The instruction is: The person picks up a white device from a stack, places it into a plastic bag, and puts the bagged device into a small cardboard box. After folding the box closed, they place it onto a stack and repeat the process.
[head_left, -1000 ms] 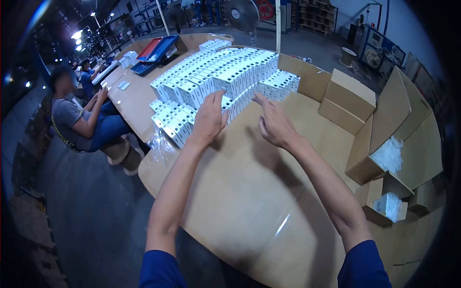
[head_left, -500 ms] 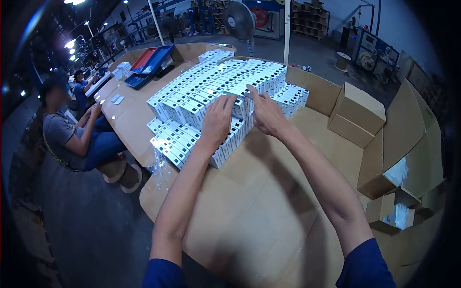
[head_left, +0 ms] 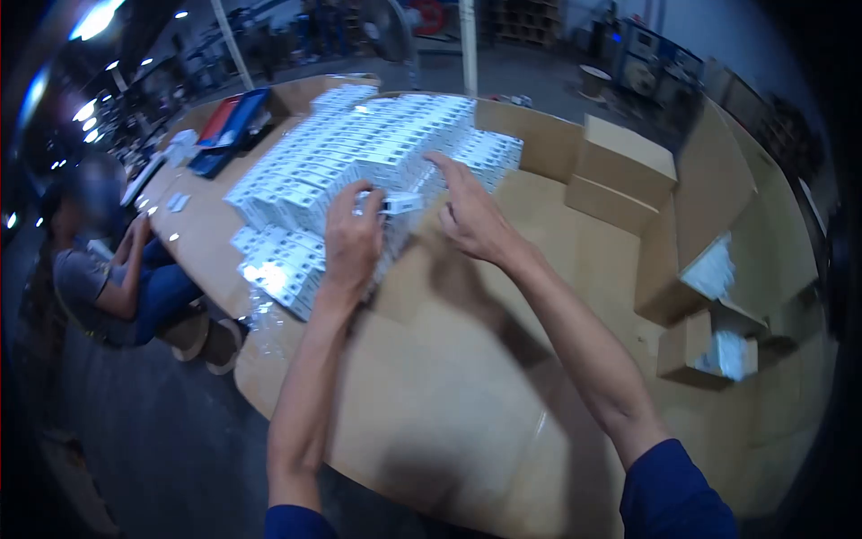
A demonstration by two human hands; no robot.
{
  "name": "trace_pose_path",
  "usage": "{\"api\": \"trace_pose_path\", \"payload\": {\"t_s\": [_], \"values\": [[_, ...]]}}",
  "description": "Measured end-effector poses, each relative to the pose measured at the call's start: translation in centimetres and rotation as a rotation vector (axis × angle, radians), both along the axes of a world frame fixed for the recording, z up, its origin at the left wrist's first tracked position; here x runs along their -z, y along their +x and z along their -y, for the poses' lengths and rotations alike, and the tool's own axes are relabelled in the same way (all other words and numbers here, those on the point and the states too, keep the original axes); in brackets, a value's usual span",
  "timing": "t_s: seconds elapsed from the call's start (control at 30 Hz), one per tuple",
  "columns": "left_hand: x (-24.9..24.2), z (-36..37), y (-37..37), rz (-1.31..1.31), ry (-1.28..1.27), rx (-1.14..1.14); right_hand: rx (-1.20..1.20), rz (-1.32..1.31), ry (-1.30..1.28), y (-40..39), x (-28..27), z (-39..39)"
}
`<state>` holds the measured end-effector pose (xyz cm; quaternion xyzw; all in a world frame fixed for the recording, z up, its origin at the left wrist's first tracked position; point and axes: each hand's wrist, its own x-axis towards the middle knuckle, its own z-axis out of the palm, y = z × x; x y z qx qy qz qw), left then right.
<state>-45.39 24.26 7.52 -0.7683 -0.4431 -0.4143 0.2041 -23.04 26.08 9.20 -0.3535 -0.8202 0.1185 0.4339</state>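
Observation:
Many small white boxes with dark square marks are piled in a stepped stack [head_left: 359, 148] on the cardboard-covered table. My left hand [head_left: 353, 238] is at the stack's near side, its fingers bent around one end of a white box [head_left: 404, 204]. This box sticks out sideways toward the right, in front of the pile. My right hand [head_left: 476, 216] hovers just right of that box, apart from it, with the index finger stretched out toward the stack and the other fingers partly curled. Nothing shows in it. Some blur covers the hands and boxes.
Right of the stack stand a closed cardboard box [head_left: 621, 171] and a small open carton [head_left: 705, 350] with clear plastic inside. Cardboard walls [head_left: 530, 142] edge the table. A blue tray [head_left: 232, 133] lies at the far left. A seated person [head_left: 112, 278] is at the left side.
The view has turned, so the scene sits further left and slightly lower on the right. My left hand now holds a box out from the stack; my right hand has drawn apart from the pile.

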Motion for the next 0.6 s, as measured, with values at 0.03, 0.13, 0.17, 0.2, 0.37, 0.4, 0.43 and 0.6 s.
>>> {"api": "trace_pose_path", "payload": {"t_s": [0.03,0.13,0.17,0.2,0.37,0.4,0.43,0.6], "values": [[-0.2,1.6,0.9,0.056,-0.038,0.048,-0.014,-0.099,0.027,1.2,0.8,1.2],[0.1,6.1,4.3,0.1,-0.024,0.134,-0.113,-0.369,-0.553,5.9,0.0,8.7],[0.1,8.2,6.2,0.146,-0.044,0.173,-0.1,-0.34,-0.547,7.9,0.0,11.3],[0.0,10.1,7.9,0.126,-0.034,0.214,-0.094,-0.314,-0.545,9.5,0.1,14.0],[-2.2,17.2,18.3,0.035,0.067,0.465,-0.235,-0.647,-0.713,17.0,-1.4,23.9],[-2.4,18.1,20.3,0.022,0.06,0.523,-0.269,-0.724,-0.711,18.4,-1.3,24.9],[-2.4,18.6,22.3,0.021,0.058,0.591,-0.198,-0.731,-0.66,19.7,-1.3,25.7],[-4.2,18.3,31.9,-0.039,-0.1,0.894,0.118,-0.721,-0.465,27.8,-1.3,28.2]]}}
